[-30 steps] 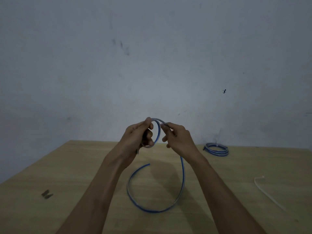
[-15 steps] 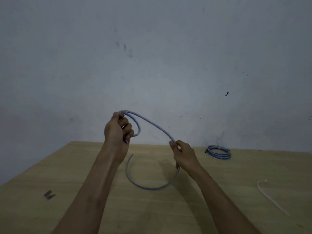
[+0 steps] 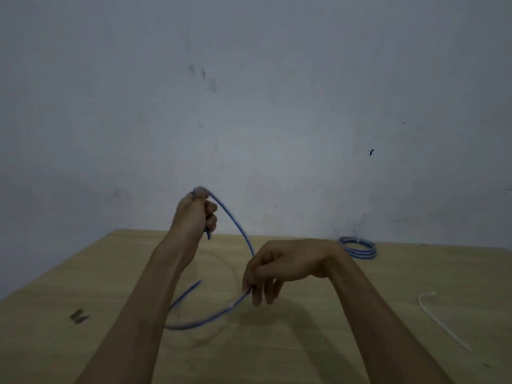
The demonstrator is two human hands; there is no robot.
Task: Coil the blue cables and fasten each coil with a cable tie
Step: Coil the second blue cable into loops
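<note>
Nearest the camera, over the wooden table (image 3: 69, 361), the slack of the blue cable (image 3: 210, 318) hangs in a low arc. It's blurred, with the free end pointing up near the left forearm; can't tell if the arc touches the wood. At about the same depth, a small dark object (image 3: 79, 315) sits off left and a loose white cable tie (image 3: 440, 322) lies well to the right. The right hand (image 3: 277, 268) is just above the slack, fingers pointing down, pinching the cable between thumb and fingertips. From there the cable climbs in a curve to the left hand (image 3: 195, 214), which is higher and farther out, its fist closed round the top of the cable with a short stub poking out underneath. Whether a loop already sits inside that fist is hidden. Step in hand, I'd say: laying on the next turn. To do it well, treat the left fist as the anchor and don't loosen it. The right hand slides down the slack and brings it up as a loop about the size of the finished one, with a slight twist so it lies flat, no figure-eight. At the far edge by the wall there's one finished coil (image 3: 357, 246); a white tie seems to stand on it.
</note>
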